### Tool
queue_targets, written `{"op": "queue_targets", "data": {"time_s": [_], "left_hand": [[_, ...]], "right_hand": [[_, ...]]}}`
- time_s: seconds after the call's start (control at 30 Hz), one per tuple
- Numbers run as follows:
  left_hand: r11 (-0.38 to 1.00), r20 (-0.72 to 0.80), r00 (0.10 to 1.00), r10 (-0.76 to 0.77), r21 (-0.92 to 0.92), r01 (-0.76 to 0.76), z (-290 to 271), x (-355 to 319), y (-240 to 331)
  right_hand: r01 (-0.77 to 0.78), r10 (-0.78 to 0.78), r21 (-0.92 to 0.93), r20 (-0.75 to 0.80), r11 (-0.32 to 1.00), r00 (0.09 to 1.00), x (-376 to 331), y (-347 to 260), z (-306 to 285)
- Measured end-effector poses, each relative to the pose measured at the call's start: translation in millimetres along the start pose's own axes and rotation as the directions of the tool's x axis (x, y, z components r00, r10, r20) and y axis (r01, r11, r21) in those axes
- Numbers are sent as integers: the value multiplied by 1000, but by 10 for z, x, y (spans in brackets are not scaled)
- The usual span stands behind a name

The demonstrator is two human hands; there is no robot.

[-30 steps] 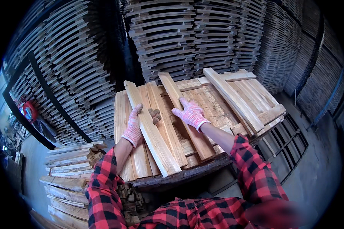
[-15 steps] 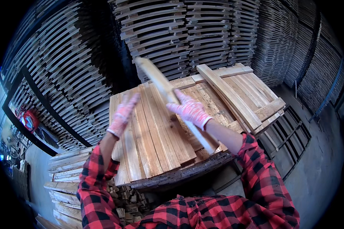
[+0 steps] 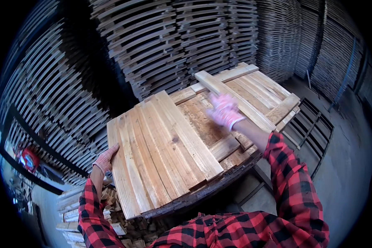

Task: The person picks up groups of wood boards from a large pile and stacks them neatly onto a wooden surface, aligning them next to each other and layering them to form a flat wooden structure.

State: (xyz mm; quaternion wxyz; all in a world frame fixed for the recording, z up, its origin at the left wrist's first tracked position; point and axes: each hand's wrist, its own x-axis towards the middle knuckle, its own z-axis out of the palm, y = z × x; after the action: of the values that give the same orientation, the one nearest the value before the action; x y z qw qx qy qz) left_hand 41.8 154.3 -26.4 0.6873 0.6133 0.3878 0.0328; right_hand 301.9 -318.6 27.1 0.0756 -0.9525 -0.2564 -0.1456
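Note:
A row of pale wooden boards (image 3: 153, 153) lies side by side on a worktable, the rightmost one marked by a dark knot. My left hand (image 3: 105, 159), in a pink-and-white knit glove, rests against the outer left edge of this row, its thumb extended along the edge. Those fingers look straight rather than wrapped, though partly hidden. My right hand (image 3: 225, 111), gloved alike and smeared by motion, is over the uncovered part of the table, beside a loose plank (image 3: 239, 101) lying slantwise. Whether it touches that plank I cannot tell.
Cross pieces (image 3: 224, 147) lie on the table, and more boards (image 3: 258, 89) cover its right end. Tall stacks of slatted wood (image 3: 153, 41) stand behind. A dark metal rack (image 3: 314, 128) is at the right; piled offcuts (image 3: 138, 227) lie below the near left.
The plank that my right hand carried now lies at the row's right end. That hand has moved right; my left hand has dropped from above the boards to their left edge.

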Motion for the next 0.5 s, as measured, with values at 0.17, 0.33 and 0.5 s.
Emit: {"op": "queue_targets", "data": {"time_s": [0.17,0.33,0.5], "left_hand": [[999,26,1000,-1,-47,3,-124,145,-19],[998,28,998,-50,-42,51,70,58,83],[994,29,997,-70,-79,72,-92,5,41]], "right_hand": [[-185,174,97,111,978,978,200,802,18],[-210,161,222,221,952,962,153,25,-258],[39,-229,523,304,851,925,-110,-503,268]]}}
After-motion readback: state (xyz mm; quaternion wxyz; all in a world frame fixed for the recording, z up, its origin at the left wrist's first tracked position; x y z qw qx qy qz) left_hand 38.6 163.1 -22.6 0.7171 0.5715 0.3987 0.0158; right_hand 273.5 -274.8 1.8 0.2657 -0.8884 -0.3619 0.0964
